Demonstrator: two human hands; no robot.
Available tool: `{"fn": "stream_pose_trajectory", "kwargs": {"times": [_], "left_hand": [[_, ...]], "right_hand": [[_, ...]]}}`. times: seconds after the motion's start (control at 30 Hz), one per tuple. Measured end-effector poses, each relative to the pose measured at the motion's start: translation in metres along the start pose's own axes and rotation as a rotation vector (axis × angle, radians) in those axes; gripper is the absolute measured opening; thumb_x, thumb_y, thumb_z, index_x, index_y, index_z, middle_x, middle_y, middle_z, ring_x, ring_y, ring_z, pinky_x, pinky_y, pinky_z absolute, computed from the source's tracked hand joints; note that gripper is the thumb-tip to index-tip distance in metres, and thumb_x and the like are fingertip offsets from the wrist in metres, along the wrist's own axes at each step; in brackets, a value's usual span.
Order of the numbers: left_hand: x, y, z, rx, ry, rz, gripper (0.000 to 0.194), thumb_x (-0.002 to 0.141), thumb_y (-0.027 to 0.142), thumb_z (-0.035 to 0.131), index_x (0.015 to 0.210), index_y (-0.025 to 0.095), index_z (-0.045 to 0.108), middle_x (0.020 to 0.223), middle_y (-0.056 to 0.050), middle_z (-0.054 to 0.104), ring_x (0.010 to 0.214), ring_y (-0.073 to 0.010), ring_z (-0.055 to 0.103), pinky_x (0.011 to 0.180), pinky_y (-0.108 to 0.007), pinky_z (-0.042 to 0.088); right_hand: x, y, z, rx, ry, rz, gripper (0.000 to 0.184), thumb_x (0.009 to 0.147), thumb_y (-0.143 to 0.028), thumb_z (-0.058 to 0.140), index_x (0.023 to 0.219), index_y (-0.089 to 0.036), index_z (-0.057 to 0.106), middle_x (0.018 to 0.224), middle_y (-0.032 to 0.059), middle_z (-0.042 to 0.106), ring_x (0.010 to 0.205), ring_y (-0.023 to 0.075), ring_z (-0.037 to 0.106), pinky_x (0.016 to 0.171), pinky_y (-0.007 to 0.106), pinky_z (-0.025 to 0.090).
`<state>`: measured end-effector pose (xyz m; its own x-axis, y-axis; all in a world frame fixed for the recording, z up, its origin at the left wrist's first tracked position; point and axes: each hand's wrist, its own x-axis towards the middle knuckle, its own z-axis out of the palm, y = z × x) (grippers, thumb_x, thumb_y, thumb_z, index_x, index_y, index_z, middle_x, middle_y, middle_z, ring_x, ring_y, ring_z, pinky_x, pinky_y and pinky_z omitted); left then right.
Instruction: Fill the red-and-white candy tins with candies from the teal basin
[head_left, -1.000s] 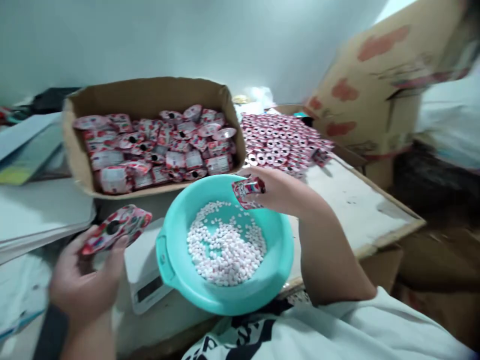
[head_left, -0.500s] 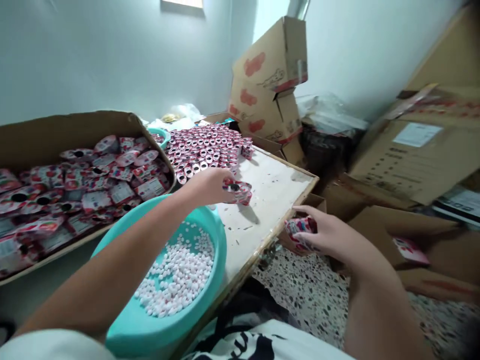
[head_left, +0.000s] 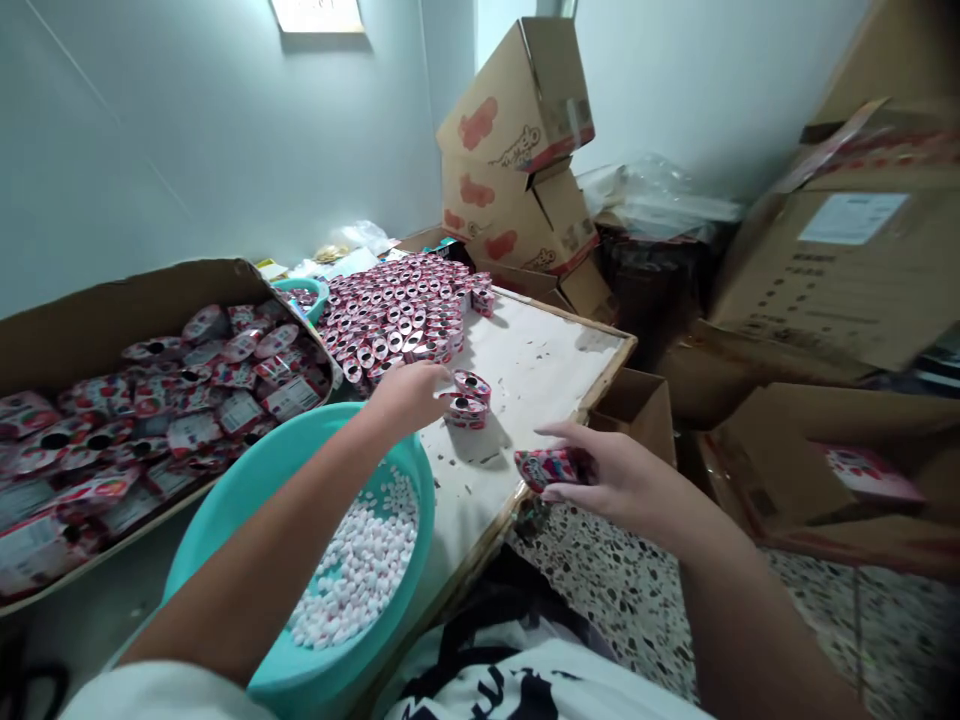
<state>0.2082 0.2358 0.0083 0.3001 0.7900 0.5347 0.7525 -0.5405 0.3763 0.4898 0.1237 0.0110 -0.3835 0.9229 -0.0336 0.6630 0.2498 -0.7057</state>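
Observation:
My left hand (head_left: 411,400) is closed at the left end of two small red-and-white printed packs (head_left: 468,408), which stand upright side by side on the white table; part of its fingers is hidden. Each pack has a dark oval opening on top. My right hand (head_left: 600,470) grips another printed pack (head_left: 546,467) between thumb and fingers, over the table's front edge. Under my left forearm sits a turquoise basin (head_left: 424,500) with many small white pellets (head_left: 371,560). Rows of similar packs (head_left: 405,300) stand tightly grouped farther back.
An open carton (head_left: 127,290) of loose packs is at left. A small turquoise bowl (head_left: 319,300) stands behind it. Stacked cardboard boxes (head_left: 517,140) lean at the table's far end. At right are an open box (head_left: 780,440) on the speckled floor and a large carton (head_left: 810,270).
My left hand has lowered the packs, which were tilted in the air, onto the table. My right hand has moved left with its pack, from beside the table to its edge. The view has shifted.

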Motion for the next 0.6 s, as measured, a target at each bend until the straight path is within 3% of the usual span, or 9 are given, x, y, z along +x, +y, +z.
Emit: {"fn": "stream_pose_trajectory", "kwargs": {"times": [0.03, 0.07, 0.1, 0.17, 0.27, 0.33, 0.43, 0.5, 0.6], "left_hand": [[-0.012, 0.006, -0.020, 0.009, -0.069, -0.006, 0.017, 0.064, 0.030, 0.079, 0.080, 0.027, 0.077, 0.081, -0.003, 0.076, 0.068, -0.0209, 0.067, 0.068, -0.032, 0.056], [-0.026, 0.012, -0.042, 0.010, -0.221, -0.046, 0.021, 0.079, 0.035, 0.069, 0.097, 0.027, 0.076, 0.097, -0.003, 0.076, 0.081, -0.0206, 0.069, 0.078, -0.033, 0.056], [-0.042, 0.019, -0.063, 0.005, -0.276, -0.121, 0.025, 0.087, 0.038, 0.062, 0.105, 0.026, 0.074, 0.106, -0.004, 0.075, 0.090, -0.0212, 0.069, 0.085, -0.035, 0.056], [-0.078, 0.032, -0.104, -0.024, -0.249, -0.282, 0.034, 0.092, 0.044, 0.056, 0.116, 0.023, 0.069, 0.116, -0.007, 0.072, 0.106, -0.0233, 0.067, 0.094, -0.037, 0.053], [-0.138, 0.049, -0.149, -0.238, -0.237, -0.395, 0.047, 0.087, 0.046, 0.066, 0.129, 0.026, 0.060, 0.128, -0.008, 0.066, 0.116, -0.0239, 0.063, 0.096, -0.036, 0.054], [-0.179, 0.058, -0.166, -0.324, -0.233, -0.385, 0.057, 0.079, 0.043, 0.077, 0.131, 0.029, 0.058, 0.132, -0.007, 0.063, 0.121, -0.0242, 0.060, 0.101, -0.035, 0.051], [-0.234, 0.064, -0.175, -0.146, -0.079, -0.494, 0.064, 0.075, 0.039, 0.082, 0.133, 0.030, 0.055, 0.131, -0.007, 0.062, 0.121, -0.0248, 0.058, 0.103, -0.037, 0.049], [-0.265, 0.062, -0.175, 0.041, 0.030, -0.627, 0.060, 0.078, 0.037, 0.079, 0.132, 0.027, 0.054, 0.124, -0.008, 0.063, 0.115, -0.0254, 0.060, 0.098, -0.038, 0.050], [-0.302, 0.054, -0.175, 0.229, 0.109, -0.745, 0.044, 0.082, 0.032, 0.073, 0.122, 0.023, 0.057, 0.112, -0.008, 0.065, 0.104, -0.0254, 0.061, 0.089, -0.039, 0.052]], "right_hand": [[0.009, -0.007, 0.006, 0.024, -0.022, -0.066, 0.055, 0.079, -0.035, 0.071, 0.131, -0.026, 0.057, 0.103, 0.0026, 0.072, 0.091, 0.0206, 0.065, 0.081, 0.031, 0.050], [0.019, -0.015, 0.012, 0.038, -0.044, -0.131, 0.056, 0.078, -0.033, 0.073, 0.131, -0.026, 0.057, 0.106, 0.0030, 0.072, 0.092, 0.0206, 0.066, 0.082, 0.031, 0.050], [0.029, -0.026, 0.018, 0.039, -0.067, -0.195, 0.057, 0.076, -0.031, 0.074, 0.131, -0.026, 0.057, 0.109, 0.0038, 0.071, 0.094, 0.0208, 0.066, 0.082, 0.031, 0.050], [0.048, -0.055, 0.029, 0.004, -0.123, -0.333, 0.061, 0.075, -0.030, 0.076, 0.133, -0.025, 0.057, 0.117, 0.0062, 0.070, 0.099, 0.0220, 0.065, 0.084, 0.032, 0.050], [0.071, -0.112, 0.049, -0.108, -0.252, -0.564, 0.076, 0.075, -0.029, 0.078, 0.145, -0.026, 0.048, 0.130, 0.0095, 0.064, 0.107, 0.0250, 0.063, 0.084, 0.033, 0.050], [0.082, -0.154, 0.067, -0.199, -0.382, -0.675, 0.090, 0.074, -0.026, 0.077, 0.153, -0.027, 0.036, 0.129, 0.0100, 0.064, 0.102, 0.0253, 0.065, 0.076, 0.031, 0.050], [0.091, -0.212, 0.105, -0.324, -0.578, -0.800, 0.099, 0.074, -0.024, 0.075, 0.159, -0.028, 0.024, 0.111, 0.0075, 0.070, 0.089, 0.0237, 0.066, 0.061, 0.027, 0.045], [0.094, -0.242, 0.136, -0.371, -0.661, -0.921, 0.099, 0.076, -0.022, 0.072, 0.160, -0.029, 0.021, 0.105, 0.0062, 0.071, 0.085, 0.0232, 0.066, 0.057, 0.026, 0.042], [0.096, -0.271, 0.180, -0.378, -0.684, -1.111, 0.096, 0.076, -0.017, 0.068, 0.160, -0.027, 0.023, 0.109, 0.0082, 0.071, 0.086, 0.0239, 0.067, 0.059, 0.027, 0.044]]}}
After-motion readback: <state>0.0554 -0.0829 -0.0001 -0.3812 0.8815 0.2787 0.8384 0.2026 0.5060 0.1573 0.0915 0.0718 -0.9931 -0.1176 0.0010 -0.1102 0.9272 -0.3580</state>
